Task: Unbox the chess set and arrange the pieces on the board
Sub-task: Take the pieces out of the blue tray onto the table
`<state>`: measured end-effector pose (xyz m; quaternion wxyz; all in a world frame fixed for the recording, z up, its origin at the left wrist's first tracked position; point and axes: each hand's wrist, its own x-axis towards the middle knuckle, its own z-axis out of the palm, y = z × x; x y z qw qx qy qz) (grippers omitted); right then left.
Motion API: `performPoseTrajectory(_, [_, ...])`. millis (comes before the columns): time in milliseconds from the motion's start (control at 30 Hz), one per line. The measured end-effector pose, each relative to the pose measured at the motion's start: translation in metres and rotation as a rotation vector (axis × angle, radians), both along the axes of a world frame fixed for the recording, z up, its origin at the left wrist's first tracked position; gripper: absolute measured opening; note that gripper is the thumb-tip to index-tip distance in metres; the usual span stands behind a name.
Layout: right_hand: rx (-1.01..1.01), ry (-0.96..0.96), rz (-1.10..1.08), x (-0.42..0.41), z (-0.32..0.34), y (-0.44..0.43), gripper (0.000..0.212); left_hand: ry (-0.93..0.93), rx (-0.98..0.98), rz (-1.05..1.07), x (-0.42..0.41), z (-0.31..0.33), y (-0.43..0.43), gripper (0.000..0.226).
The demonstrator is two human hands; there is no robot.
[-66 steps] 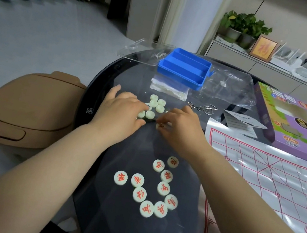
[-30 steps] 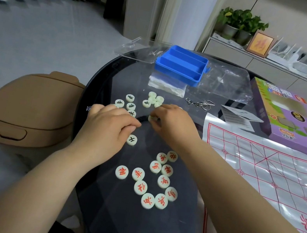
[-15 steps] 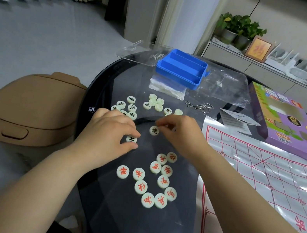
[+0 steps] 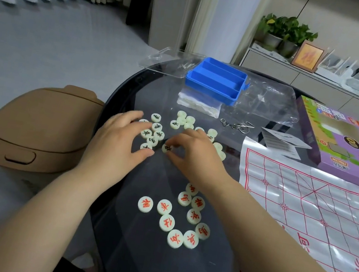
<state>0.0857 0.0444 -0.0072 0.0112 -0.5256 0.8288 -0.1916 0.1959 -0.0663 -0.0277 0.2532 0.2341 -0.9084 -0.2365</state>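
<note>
On the dark glass table (image 4: 151, 262), my left hand (image 4: 116, 144) pinches a black-lettered piece (image 4: 146, 147) at the near edge of a cluster of black-lettered pieces (image 4: 155, 131). My right hand (image 4: 196, 155) pinches another black-lettered piece (image 4: 167, 148) between thumb and forefinger. Several red-lettered pieces (image 4: 179, 217) lie grouped nearer to me. More pale pieces (image 4: 185, 120) lie beyond my right hand. The paper board (image 4: 317, 220) with red grid lines is spread at the right.
An empty blue tray (image 4: 217, 80) stands at the back, with a clear lid (image 4: 167, 61) and clear plastic wrap (image 4: 268, 103) beside it. A purple game box (image 4: 340, 142), a leaflet (image 4: 283, 139) and wire puzzles (image 4: 235, 124) lie at the right. A tan bin (image 4: 33, 127) stands left of the table.
Both hands drew back from the far pile toward me. Several black-lettered pieces now lie face up in a cluster by my left hand. My right hand has slid one black piece leftward.
</note>
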Motion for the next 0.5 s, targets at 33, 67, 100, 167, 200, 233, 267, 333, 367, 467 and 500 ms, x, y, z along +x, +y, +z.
performPoseTrajectory(33, [-0.022,-0.002,-0.006,0.000,0.000,0.000,0.031,-0.056,0.060,0.008,0.000,0.000,0.000,0.057])
performPoseTrajectory(67, [-0.049,-0.008,-0.021,-0.001,0.001,0.003,0.034,-0.119,0.099,0.006,0.000,0.000,-0.001,0.063])
performPoseTrajectory(100, [-0.075,-0.013,-0.049,-0.004,0.002,0.008,0.037,-0.165,0.114,-0.002,0.000,0.000,-0.001,0.066])
performPoseTrajectory(167, [-0.129,-0.039,-0.131,-0.013,0.006,0.023,0.035,-0.220,0.115,-0.024,-0.002,0.001,-0.001,0.064])
performPoseTrajectory(200, [-0.142,-0.060,-0.169,-0.018,0.007,0.032,0.031,-0.239,0.112,-0.036,-0.004,0.002,-0.001,0.062])
performPoseTrajectory(233, [-0.137,-0.074,-0.196,-0.023,0.008,0.042,0.028,-0.247,0.110,-0.051,-0.007,0.002,-0.003,0.060])
performPoseTrajectory(267, [-0.113,-0.077,-0.206,-0.026,0.009,0.050,0.025,-0.253,0.108,-0.071,-0.010,0.002,-0.004,0.059])
performPoseTrajectory(333, [-0.039,-0.085,-0.171,-0.027,0.009,0.063,0.025,-0.261,0.103,-0.102,-0.017,0.002,-0.005,0.056])
performPoseTrajectory(367, [-0.008,-0.092,-0.139,-0.026,0.009,0.068,0.027,-0.260,0.100,-0.106,-0.020,0.002,-0.005,0.056])
performPoseTrajectory(467, [0.026,-0.071,-0.069,-0.019,0.005,0.069,0.034,-0.220,0.092,-0.095,-0.021,0.001,-0.003,0.058])
performPoseTrajectory(500, [0.028,-0.056,-0.065,-0.017,0.004,0.066,0.035,-0.192,0.085,-0.091,-0.020,0.001,-0.002,0.059])
